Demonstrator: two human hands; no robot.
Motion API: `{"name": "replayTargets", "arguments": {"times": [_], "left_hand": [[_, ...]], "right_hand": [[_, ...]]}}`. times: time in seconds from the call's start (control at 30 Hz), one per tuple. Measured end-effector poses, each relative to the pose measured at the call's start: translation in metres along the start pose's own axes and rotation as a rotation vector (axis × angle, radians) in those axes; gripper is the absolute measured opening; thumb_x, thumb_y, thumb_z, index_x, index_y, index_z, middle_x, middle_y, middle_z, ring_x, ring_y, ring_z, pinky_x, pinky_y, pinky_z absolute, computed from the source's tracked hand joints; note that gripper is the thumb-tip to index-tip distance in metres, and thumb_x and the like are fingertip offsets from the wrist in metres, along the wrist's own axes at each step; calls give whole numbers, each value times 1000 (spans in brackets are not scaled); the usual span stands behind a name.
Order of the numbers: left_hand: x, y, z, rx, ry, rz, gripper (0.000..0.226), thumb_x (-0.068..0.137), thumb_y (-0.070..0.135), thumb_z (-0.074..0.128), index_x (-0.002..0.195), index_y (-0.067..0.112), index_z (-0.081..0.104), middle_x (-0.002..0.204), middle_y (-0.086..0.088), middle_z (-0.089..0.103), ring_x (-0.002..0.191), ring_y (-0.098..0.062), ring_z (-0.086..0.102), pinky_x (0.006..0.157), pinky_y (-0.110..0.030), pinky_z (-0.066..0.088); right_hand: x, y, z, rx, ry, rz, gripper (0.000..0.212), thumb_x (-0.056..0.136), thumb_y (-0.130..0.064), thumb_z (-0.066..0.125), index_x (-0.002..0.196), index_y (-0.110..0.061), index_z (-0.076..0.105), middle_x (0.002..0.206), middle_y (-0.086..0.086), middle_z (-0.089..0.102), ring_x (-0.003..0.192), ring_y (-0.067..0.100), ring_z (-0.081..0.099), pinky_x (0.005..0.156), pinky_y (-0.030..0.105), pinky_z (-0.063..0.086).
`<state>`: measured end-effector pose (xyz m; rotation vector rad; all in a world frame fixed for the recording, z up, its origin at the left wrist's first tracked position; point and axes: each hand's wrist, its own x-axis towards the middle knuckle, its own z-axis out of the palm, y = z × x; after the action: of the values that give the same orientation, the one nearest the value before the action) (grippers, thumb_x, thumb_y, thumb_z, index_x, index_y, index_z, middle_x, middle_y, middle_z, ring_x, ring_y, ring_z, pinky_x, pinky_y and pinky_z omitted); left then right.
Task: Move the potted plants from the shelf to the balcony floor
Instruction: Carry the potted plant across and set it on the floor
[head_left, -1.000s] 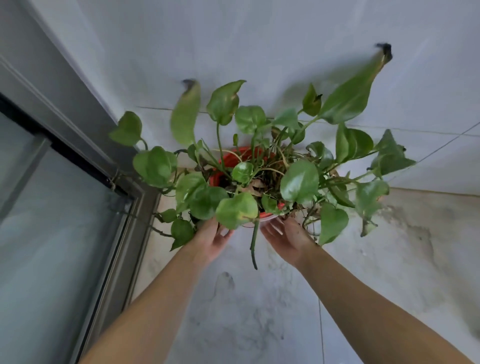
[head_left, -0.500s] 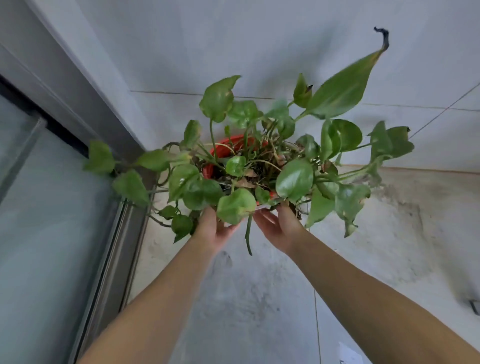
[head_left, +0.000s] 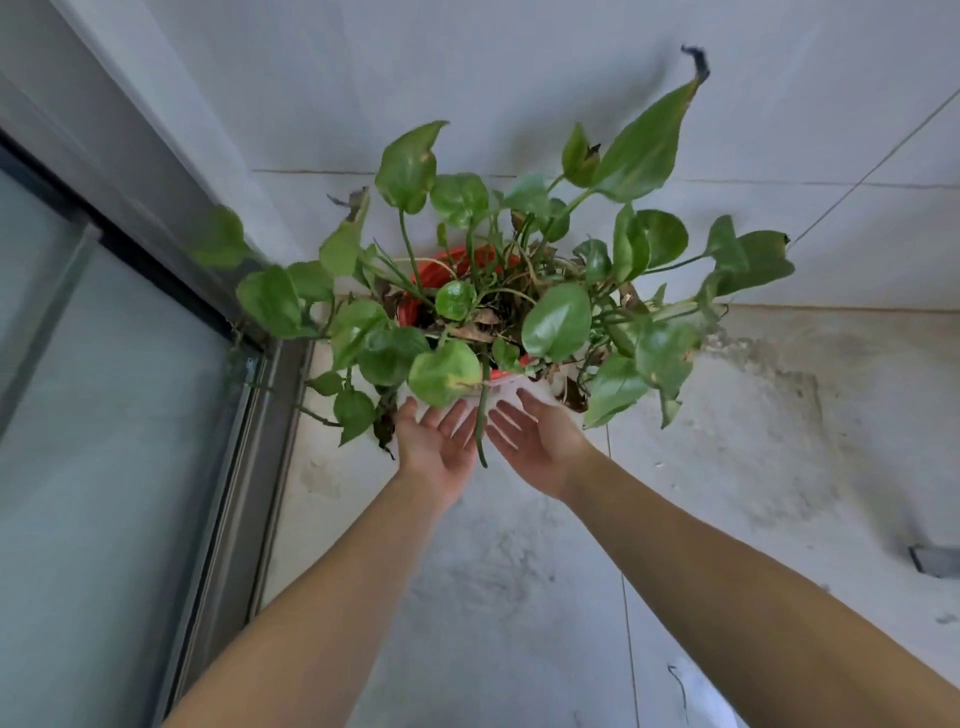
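A leafy green potted plant (head_left: 556, 322) in a red pot (head_left: 431, 270) sits low in the corner of the balcony floor (head_left: 509, 582), close to the white wall. My left hand (head_left: 436, 447) and my right hand (head_left: 530, 441) are just in front of the pot, palms turned up and fingers spread, with nothing in them. A hanging stem falls between the two hands. The pot's underside and white base are mostly hidden by leaves.
A sliding glass door with a metal frame (head_left: 244, 467) runs along the left. The white tiled wall (head_left: 519, 78) stands behind the plant. A small grey object (head_left: 935, 561) lies at the right edge of the stained concrete floor.
The plant has gone down into the corner, and both hands have let go of the pot and drawn back a little with fingers spread.
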<state>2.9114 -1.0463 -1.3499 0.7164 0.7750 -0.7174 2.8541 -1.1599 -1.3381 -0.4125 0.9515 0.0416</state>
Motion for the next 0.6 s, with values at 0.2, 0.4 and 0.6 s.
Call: {"name": "replayTargets", "arguments": {"times": [0.2, 0.4, 0.6], "left_hand": [[-97, 13, 1, 416, 287, -65, 53, 100, 40, 34, 142, 8, 40, 137, -18, 51, 123, -31, 51, 98, -37, 44], [-271, 39, 57, 1128, 235, -46, 21, 97, 23, 40, 110, 11, 51, 97, -15, 53, 78, -22, 48, 64, -26, 41], [-417, 39, 164, 2034, -204, 120, 39, 93, 30, 38, 125, 15, 55, 121, -3, 59, 103, -22, 59, 84, -32, 47]], "right_hand": [[-97, 4, 9, -87, 188, 74, 32, 100, -15, 45, 132, -11, 46, 129, 12, 57, 112, 28, 57, 94, 37, 47], [-250, -45, 54, -618, 282, 89, 19, 95, -20, 51, 108, -7, 55, 89, 6, 60, 83, 20, 59, 69, 29, 49], [-411, -96, 60, -1392, 300, -79, 36, 94, -35, 50, 125, -17, 53, 124, 7, 57, 106, 26, 55, 83, 28, 39]]}}
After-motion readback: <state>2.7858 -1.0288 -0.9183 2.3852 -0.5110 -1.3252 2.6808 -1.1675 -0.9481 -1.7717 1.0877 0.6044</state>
